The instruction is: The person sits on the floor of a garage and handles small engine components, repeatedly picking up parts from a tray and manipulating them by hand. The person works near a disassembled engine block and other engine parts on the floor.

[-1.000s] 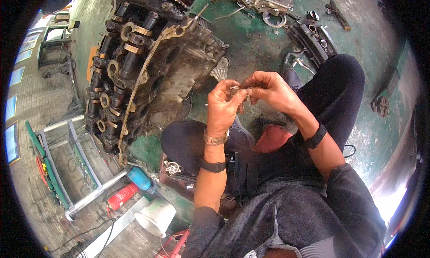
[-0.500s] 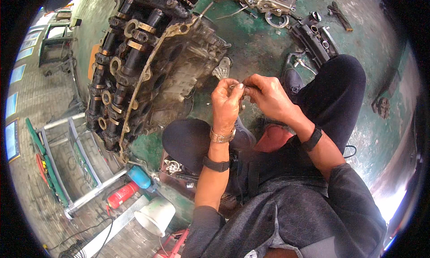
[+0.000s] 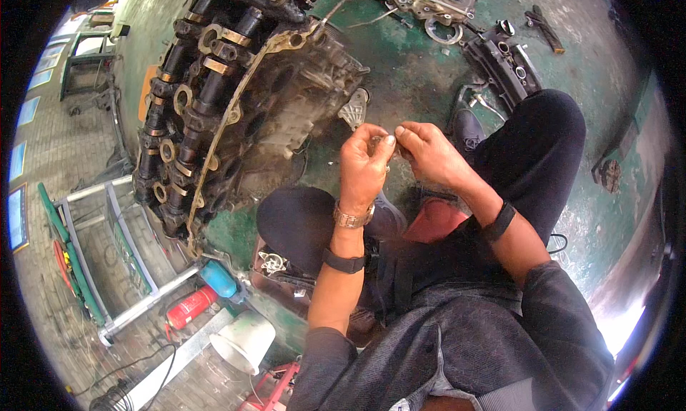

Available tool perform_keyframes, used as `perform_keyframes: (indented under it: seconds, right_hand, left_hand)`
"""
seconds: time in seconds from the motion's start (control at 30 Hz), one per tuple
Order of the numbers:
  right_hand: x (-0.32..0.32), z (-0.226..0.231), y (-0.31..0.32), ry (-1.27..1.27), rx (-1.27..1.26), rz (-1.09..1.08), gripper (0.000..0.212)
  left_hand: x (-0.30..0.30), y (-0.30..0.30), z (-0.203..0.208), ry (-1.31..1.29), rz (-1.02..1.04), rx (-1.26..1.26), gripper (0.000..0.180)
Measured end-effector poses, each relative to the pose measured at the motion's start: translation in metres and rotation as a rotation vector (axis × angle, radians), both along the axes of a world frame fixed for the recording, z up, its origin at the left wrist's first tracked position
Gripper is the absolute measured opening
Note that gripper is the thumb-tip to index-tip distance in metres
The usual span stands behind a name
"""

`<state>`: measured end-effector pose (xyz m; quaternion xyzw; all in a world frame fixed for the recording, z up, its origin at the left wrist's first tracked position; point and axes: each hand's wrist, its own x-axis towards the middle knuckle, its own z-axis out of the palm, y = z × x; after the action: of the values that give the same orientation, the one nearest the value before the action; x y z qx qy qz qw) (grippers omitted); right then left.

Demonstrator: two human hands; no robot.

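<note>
My left hand [image 3: 366,157] and my right hand [image 3: 427,152] meet in front of me, above my lap. Both are closed, with thumbs and fingertips pinched close together. Something small seems to sit between the fingertips, but it is mostly hidden and too small to name. Left of the hands stands a large, dirty engine [image 3: 286,111] with its camshafts [image 3: 189,125] exposed. A light metal bracket [image 3: 354,109] shows just beyond my left hand, beside the engine.
A dark valve cover [image 3: 504,68] and a metal engine casing [image 3: 436,4] lie on the green floor ahead. At lower left are a red fire extinguisher [image 3: 191,307], a white bucket [image 3: 244,342] and a metal frame [image 3: 153,297]. My bent knees flank my hands.
My right hand has shifted slightly, its fingers now more drawn together against the left fingertips. The whole view has tilted a little. Nothing has visibly been set down.
</note>
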<state>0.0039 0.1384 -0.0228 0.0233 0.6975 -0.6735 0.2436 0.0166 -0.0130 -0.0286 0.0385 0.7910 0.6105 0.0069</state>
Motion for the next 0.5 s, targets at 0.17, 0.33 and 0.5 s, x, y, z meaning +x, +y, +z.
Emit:
perform_keyframes:
  seconds: [0.17, 0.33, 0.5]
  right_hand:
    - [-0.002, 0.001, 0.006, -0.261, -0.268, 0.022, 0.04]
    - [-0.004, -0.007, 0.007, -0.387, -0.349, 0.061, 0.039]
    - [0.0, -0.012, 0.001, -0.3, -0.29, 0.023, 0.037]
  left_hand:
    - [0.003, 0.003, 0.002, 0.18, -0.042, -0.185, 0.007]
    - [0.002, 0.006, 0.007, -0.165, 0.016, 0.095, 0.006]
    - [0.003, 0.009, 0.013, -0.262, 0.089, 0.213, 0.006]
